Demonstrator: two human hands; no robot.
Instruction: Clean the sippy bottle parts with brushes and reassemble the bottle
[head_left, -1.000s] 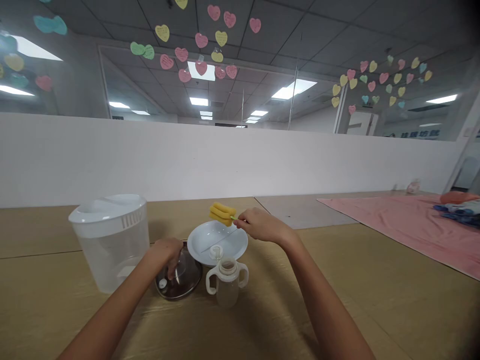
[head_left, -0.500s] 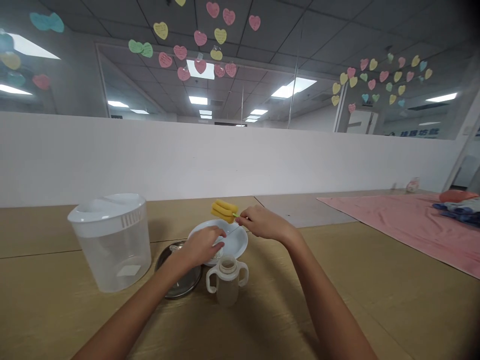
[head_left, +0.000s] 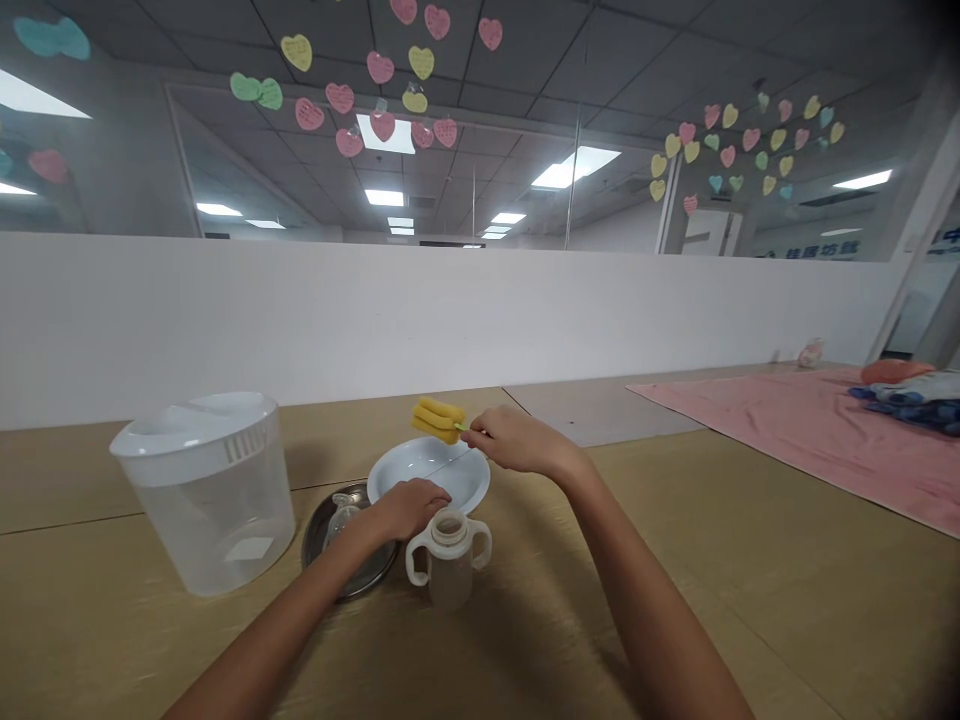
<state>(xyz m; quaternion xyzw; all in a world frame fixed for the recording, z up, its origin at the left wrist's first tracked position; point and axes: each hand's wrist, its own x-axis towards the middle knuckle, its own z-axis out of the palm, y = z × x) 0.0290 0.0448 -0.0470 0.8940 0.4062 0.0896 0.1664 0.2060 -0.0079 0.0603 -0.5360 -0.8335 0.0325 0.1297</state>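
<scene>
My right hand (head_left: 506, 440) is closed around the thin green handle of a bottle brush with a yellow sponge head (head_left: 439, 418). The brush is held above the far side of a white bowl (head_left: 390, 470). My left hand (head_left: 411, 507) reaches over the bowl's near rim, fingers stretched out just behind the mouth of a baby bottle (head_left: 451, 575). Its thumb is hidden, and I see no firm hold. The bottle is uncapped, upright and has two white handles. Under my left forearm is a round metal tray (head_left: 319, 530) with a clear bottle top bearing a teat (head_left: 343, 512).
A clear lidded bucket (head_left: 206, 500) stands on the left. To the far right a pink cloth (head_left: 765, 425) covers the tabletop, with folded fabric (head_left: 911, 405) on it. A white wall (head_left: 375, 320) with glass above runs along the back.
My left hand has come down and nearer the bottle's mouth, its fingers less spread. The right hand keeps the brush over the bowl. The whole view has shifted slightly.
</scene>
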